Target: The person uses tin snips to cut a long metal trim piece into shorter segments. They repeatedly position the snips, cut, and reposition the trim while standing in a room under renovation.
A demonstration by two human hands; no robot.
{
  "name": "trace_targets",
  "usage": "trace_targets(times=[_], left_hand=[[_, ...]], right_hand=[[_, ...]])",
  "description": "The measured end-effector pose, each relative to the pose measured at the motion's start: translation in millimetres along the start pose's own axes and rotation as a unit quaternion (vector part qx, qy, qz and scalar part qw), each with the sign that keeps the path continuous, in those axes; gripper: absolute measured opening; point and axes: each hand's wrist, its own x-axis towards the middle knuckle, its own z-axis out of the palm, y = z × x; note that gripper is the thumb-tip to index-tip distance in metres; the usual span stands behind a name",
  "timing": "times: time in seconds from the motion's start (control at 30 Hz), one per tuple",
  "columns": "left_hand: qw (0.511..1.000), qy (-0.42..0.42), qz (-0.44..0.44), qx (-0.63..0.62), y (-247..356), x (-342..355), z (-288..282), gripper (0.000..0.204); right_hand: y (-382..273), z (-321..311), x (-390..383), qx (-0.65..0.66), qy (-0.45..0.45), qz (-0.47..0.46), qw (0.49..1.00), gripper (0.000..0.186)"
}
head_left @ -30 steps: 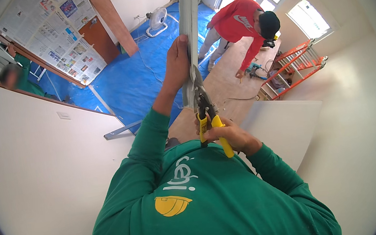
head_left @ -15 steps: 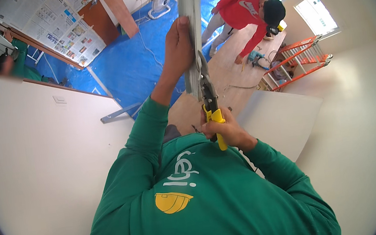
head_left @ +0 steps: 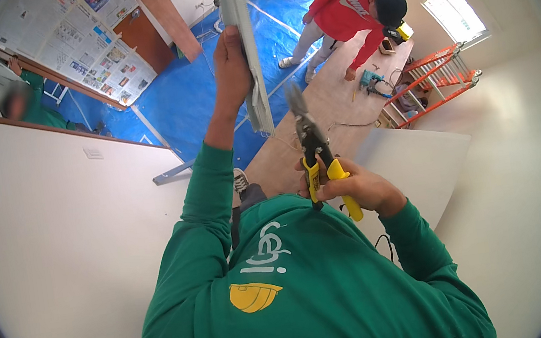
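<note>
My left hand (head_left: 231, 65) is wrapped round a long grey metal channel (head_left: 260, 112), close to its lower end. The channel runs upward out of the top of the view. In my right hand (head_left: 358, 185) is a pair of tin snips (head_left: 312, 143) with yellow and black handles. The handles stand apart in my grip. The snips' jaws point up and sit just right of the channel, apart from it; the tips are slightly blurred.
A person in a red sweatshirt (head_left: 345, 12) leans over a long wooden board (head_left: 290, 159) bearing a teal power tool (head_left: 374, 81). An orange ladder (head_left: 434, 89) lies at the right. Blue sheeting (head_left: 174, 113) covers the floor. A mirror (head_left: 22, 99) hangs at the left wall.
The snips have come away from the channel toward the right, and their handles have spread. My left hand and the channel have shifted left. The person in red has straightened a little.
</note>
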Motion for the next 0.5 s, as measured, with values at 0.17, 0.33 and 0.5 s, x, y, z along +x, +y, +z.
trace_targets(times=[0.17, 0.33, 0.5], left_hand=[[1.000, -0.005, 0.024, -0.001, 11.8, -0.9, 7.9, 0.057], [0.999, -0.008, 0.039, 0.012, 20.0, -15.8, 15.9, 0.060], [0.999, -0.006, 0.028, -0.020, 14.9, -19.1, 21.6, 0.057]], right_hand=[[0.8, -6.3, 8.3, -0.053, -0.011, 0.003, 0.999, 0.044], [7.7, -9.6, 29.6, -0.038, -0.012, -0.034, 0.999, 0.043], [3.5, -8.5, 34.5, -0.052, 0.042, -0.087, 0.994, 0.045]])
